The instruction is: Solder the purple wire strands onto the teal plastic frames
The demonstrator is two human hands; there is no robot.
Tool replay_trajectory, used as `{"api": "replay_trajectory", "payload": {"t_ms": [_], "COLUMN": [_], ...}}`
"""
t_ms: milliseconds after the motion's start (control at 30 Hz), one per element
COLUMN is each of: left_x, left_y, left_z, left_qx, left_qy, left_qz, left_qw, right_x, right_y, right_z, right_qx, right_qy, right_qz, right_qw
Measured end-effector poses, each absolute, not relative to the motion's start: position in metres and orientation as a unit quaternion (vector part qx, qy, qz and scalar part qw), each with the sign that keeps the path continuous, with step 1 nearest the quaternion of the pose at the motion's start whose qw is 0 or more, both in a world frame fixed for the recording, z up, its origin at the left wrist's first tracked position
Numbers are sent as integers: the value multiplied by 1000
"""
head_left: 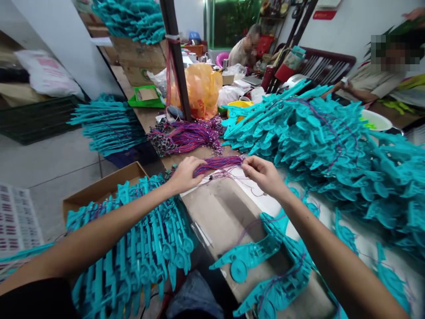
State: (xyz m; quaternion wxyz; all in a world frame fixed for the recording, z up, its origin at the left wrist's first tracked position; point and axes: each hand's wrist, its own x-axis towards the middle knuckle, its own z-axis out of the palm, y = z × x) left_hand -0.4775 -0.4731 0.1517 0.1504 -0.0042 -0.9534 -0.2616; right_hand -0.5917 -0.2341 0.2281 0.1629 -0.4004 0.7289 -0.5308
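A bundle of red and blue wires (221,164) lies across the work surface between my hands. My left hand (186,176) rests at the bundle's left end, its thumb apart from the fingers; whether it grips any wire is hidden. At the right end, the fingertips of my right hand (260,174) are pinched together at the wire ends; what they hold is too small to name. Behind the bundle sits a larger heap of purple-looking wires (191,136). Turquoise plastic parts with thin wires (245,261) lie on the cardboard nearer to me.
A big pile of turquoise parts (318,133) rises at the right. More parts stand in a cardboard box (99,182) at the lower left. A dark post (177,62) stands behind the wire heap. Two people sit farther back, near an orange bag (201,88) and at the right.
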Motion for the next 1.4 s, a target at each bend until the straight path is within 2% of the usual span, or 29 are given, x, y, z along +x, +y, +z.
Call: {"api": "replay_trajectory", "payload": {"t_ms": [67,167,233,433,633,767,967,1200,1400], "left_x": [-478,-484,-491,-513,-527,-526,-511,-503,-500], "left_y": [-451,-424,-417,-430,-423,-444,-470,-457,-450], "left_z": [160,168,177,246,320,328,313,322,352], "left_qx": [-34,-32,-7,16,26,40,48,27,-18], "left_qy": [-929,-877,-853,-827,-847,-887,-923,-865,-804], "left_qz": [-344,-477,-522,-559,-529,-458,-382,-500,-592], "left_qw": [131,43,4,64,43,46,5,-29,60], "right_x": [-589,-586,-586,-607,-630,-642,-640,-635,-636], "right_y": [-234,-233,-229,-218,-252,-258,-259,-248,-224], "right_z": [228,229,231,236,229,236,243,263,281], "right_qx": [-402,-411,-411,-384,-438,-408,-437,-445,-400], "right_qy": [720,706,705,730,745,797,796,786,790], "right_qz": [-537,-544,-548,-547,-454,-414,-371,-388,-444], "right_qw": [177,190,185,146,217,166,196,183,135]}}
